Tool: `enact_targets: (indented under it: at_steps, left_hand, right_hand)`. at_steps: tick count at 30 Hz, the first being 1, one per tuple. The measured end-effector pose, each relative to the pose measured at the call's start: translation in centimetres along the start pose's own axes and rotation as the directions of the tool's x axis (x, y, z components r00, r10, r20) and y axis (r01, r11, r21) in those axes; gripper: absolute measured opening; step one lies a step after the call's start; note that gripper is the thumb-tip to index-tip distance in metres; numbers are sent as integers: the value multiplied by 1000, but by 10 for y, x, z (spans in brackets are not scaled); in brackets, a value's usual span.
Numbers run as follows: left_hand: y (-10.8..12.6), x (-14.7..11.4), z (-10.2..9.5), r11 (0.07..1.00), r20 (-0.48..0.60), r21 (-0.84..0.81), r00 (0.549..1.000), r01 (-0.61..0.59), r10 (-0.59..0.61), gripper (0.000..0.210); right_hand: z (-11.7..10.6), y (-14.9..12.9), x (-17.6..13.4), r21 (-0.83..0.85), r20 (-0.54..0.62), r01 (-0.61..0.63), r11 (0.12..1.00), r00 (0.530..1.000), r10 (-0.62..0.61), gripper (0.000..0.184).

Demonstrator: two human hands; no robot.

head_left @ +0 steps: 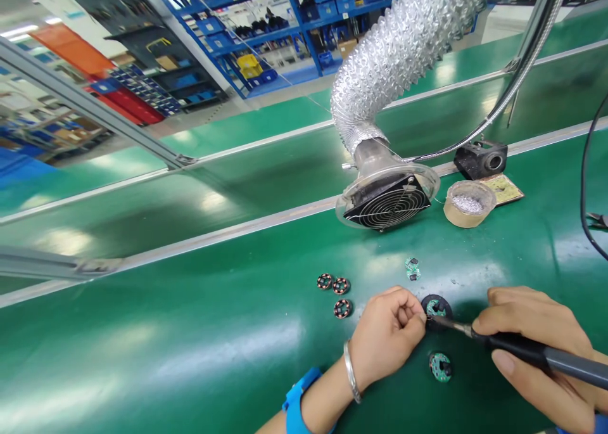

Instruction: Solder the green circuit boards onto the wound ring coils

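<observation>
My right hand [546, 345] grips a soldering iron [517, 348] by its dark handle. The iron's metal tip touches, or hangs just over, the near left edge of a small round green circuit board [436, 307] set on a black disc. At that same edge my left hand [392, 332] is closed in a pinch; what lies between its fingertips is too small and hidden to name. A second round board [441, 367] with a black part on it lies just below. Three copper-wound ring coils [341, 286] rest left of my left hand. Two small green boards [413, 269] lie beyond it.
A fume extractor [389, 203] with a fan grille hangs from a silver flexible duct [403, 54] above the green bench. Behind the boards stand a round tub of metal shavings [468, 204], a yellowish pad [504, 188] and a black holder [482, 159]. A black cable [585, 193] curves down at right.
</observation>
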State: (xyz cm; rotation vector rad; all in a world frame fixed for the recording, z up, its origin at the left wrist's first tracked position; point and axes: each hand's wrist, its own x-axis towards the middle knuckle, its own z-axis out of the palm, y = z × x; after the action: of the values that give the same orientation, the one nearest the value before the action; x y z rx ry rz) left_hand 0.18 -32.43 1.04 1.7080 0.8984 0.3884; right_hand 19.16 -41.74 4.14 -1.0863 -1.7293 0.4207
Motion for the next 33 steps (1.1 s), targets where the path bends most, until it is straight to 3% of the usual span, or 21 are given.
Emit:
enact_targets:
  at_steps: [6,33]
  left_hand:
    - [1,2,-1,1000,-5,19,1000,25,-25,10]
    - [1,1,1,998,-23,54,1000,21,-19,10]
  right_hand:
    - [-2,2,3,-9,106,34,999,994,-33,22]
    - [-12,-2,2,-101,100,0,995,995,10,23]
